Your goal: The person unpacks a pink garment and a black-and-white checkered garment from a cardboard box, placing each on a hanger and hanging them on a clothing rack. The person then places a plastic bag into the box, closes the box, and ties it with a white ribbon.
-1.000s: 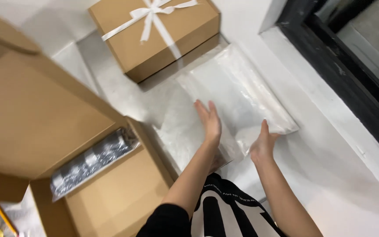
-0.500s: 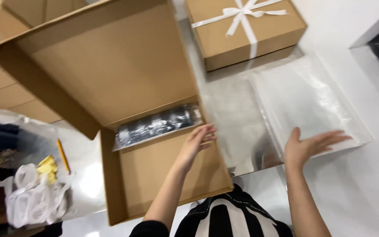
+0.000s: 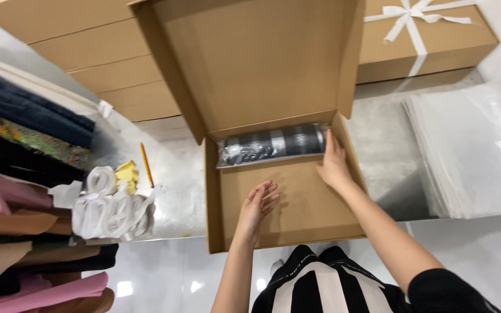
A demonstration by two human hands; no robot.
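Head view: glossy white floor (image 3: 163, 278), w/ a silvery sheet (image 3: 378, 139) spread under the work. Open flat cardboard box (image 3: 297, 208) in centre, lid flap up, one plastic-wrapped dark checked roll (image 3: 273, 145) lying snug vs. the back wall, rest of box bottom bare. Left hand (image 3: 257, 204) open, fingers loose, hovering over box floor, gripping nothing. Right hand (image 3: 333, 165) open too, palm at right end of roll, by the right wall; touching or just beside, can't tell. Packing judged barely begun: one item in, lid not shut. Closed box w/ white ribbon (image 3: 424, 35) at upper right, well apart. Stack of clear bags (image 3: 471, 156) to the right, near. Ribbon coils (image 3: 111, 208), pencil (image 3: 146, 165) and folded fabrics (image 3: 24, 174) to the left. Box walls low, front side open for arms; sides crowded.
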